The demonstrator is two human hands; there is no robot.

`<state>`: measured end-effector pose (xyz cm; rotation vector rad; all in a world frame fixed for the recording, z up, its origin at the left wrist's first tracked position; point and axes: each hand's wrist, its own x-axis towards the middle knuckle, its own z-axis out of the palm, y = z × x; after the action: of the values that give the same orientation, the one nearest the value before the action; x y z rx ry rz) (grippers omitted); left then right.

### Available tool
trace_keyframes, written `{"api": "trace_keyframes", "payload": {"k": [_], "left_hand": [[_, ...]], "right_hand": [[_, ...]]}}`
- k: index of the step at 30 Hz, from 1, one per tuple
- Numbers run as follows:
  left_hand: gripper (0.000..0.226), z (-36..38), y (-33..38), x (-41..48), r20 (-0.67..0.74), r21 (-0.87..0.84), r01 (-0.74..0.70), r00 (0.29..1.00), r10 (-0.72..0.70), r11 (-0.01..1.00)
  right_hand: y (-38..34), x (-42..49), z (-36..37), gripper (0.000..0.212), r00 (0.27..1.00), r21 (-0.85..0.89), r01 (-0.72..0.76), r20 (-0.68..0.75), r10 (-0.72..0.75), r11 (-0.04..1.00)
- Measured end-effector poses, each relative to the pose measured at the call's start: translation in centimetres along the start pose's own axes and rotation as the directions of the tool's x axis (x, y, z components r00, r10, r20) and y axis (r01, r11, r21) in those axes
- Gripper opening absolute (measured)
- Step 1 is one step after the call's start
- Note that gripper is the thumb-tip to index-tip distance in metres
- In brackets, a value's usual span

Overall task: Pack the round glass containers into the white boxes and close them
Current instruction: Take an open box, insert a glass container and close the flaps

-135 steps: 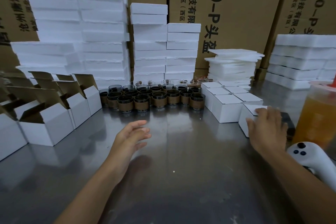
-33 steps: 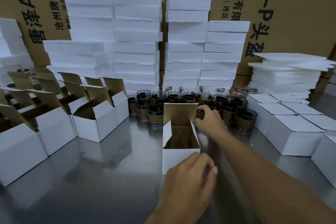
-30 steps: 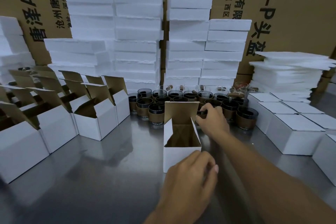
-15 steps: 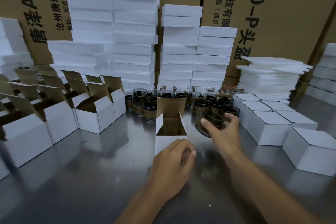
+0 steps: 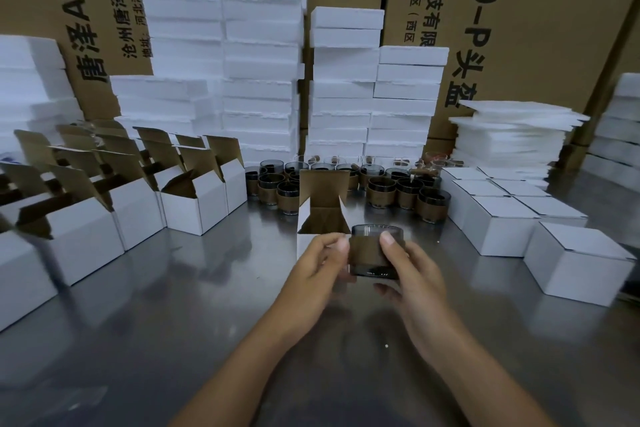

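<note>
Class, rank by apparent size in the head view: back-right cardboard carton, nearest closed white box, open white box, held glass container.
1. cardboard carton
2. closed white box
3. open white box and glass container: unsure; left hand hides part of the box; right hand holds the container nearer.

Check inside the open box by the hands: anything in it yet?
Only bare brown cardboard walls show inside the open box. The jar is outside it, gripped in the right hand. The box floor is hidden behind its front wall and the left hand.
</note>
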<state>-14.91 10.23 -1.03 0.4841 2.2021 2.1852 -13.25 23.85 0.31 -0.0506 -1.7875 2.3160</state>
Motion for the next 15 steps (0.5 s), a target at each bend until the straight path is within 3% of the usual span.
{"api": "trace_keyframes", "payload": {"k": [4, 11, 15], "left_hand": [[0.05, 0.31, 0.26, 0.12, 0.07, -0.036, 0.009, 0.998, -0.007, 0.999], [0.052, -0.07, 0.54, 0.45, 0.058, -0.171, 0.051, 0.997, -0.042, 0.984], [0.052, -0.03, 0.46, 0.56, 0.057, -0.168, 0.052, 0.997, -0.043, 0.984]], "right_hand": [[0.2, -0.25, -0.01, 0.066, 0.998, -0.065, 0.006, 0.061, -0.002, 0.998], [0.12, 0.36, -0.3, 0.034, 0.997, -0.075, -0.04, 0.067, 0.045, 0.996], [0.14, 0.31, -0.38, 0.029, 0.996, -0.086, -0.041, 0.071, 0.047, 0.995]]}}
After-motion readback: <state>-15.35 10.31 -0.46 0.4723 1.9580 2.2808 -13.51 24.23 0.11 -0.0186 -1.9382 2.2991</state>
